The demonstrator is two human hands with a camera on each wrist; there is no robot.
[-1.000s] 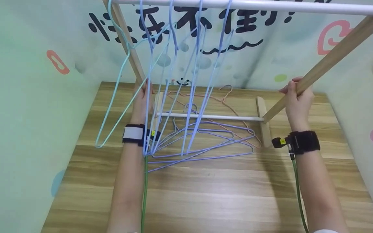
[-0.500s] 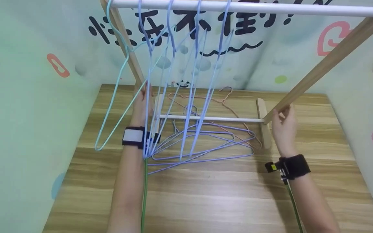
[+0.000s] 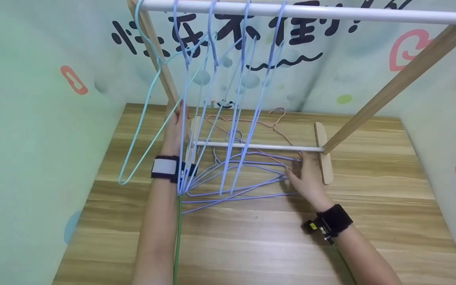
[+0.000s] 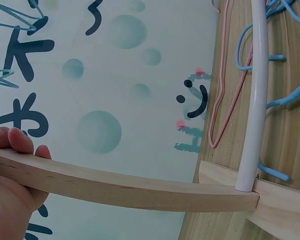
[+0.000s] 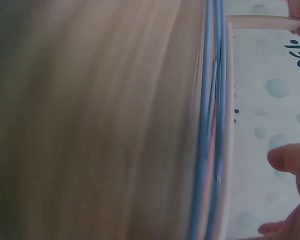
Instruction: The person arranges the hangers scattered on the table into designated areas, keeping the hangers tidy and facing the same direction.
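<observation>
My left hand (image 3: 175,126) grips the left wooden post of a clothes rack; in the left wrist view its fingers (image 4: 20,141) curl over that post (image 4: 115,186). My right hand (image 3: 309,180) is over the right ends of the blue-purple hangers (image 3: 247,184) piled on the floor, thumb apart from the fingers. Its fingertips are partly hidden in the head view. An orange hanger (image 3: 251,119) lies behind the pile, under the rack's low white bar (image 3: 275,148). Several hangers, one of them a mint hanger (image 3: 141,114), hang from the rack's top bar (image 3: 350,14) toward its left.
The rack's right post (image 3: 394,87) slants up from its wooden foot (image 3: 323,158), just right of my right hand. Walls with printed shapes (image 3: 34,118) enclose the wood-patterned floor (image 3: 259,245). Green cables (image 3: 177,237) trail from the wrist cameras.
My right hand has left the right post, sliding down it first, then moving left and down to the hangers on the floor. My left hand stays on the left post.
</observation>
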